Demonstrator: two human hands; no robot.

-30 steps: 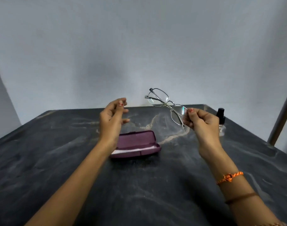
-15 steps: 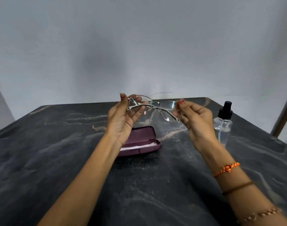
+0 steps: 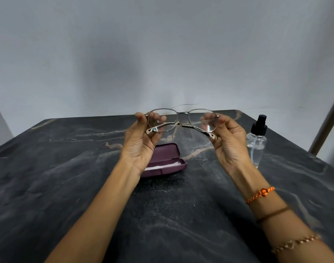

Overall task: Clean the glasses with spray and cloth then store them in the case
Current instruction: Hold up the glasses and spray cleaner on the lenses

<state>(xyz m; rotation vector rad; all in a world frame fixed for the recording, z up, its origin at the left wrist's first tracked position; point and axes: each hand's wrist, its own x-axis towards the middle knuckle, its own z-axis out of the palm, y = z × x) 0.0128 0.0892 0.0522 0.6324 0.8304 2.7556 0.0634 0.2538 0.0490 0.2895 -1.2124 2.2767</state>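
Observation:
Thin metal-framed glasses are held level above the dark marble table, temples folded behind the lenses. My left hand pinches the left lens rim and my right hand pinches the right one, palms turned toward me. Below them on the table lies the purple glasses case, lid open, with a white cloth showing inside; my left wrist hides part of it. A clear spray bottle with a black nozzle stands upright just right of my right hand.
A grey wall rises behind the table's far edge. A slanted metal pole stands at the far right beside the table. Bare tabletop stretches to the left and in front.
My left hand rose and took hold of the glasses' left end. Both hands brought the frame level and centred, and its temples now lie folded.

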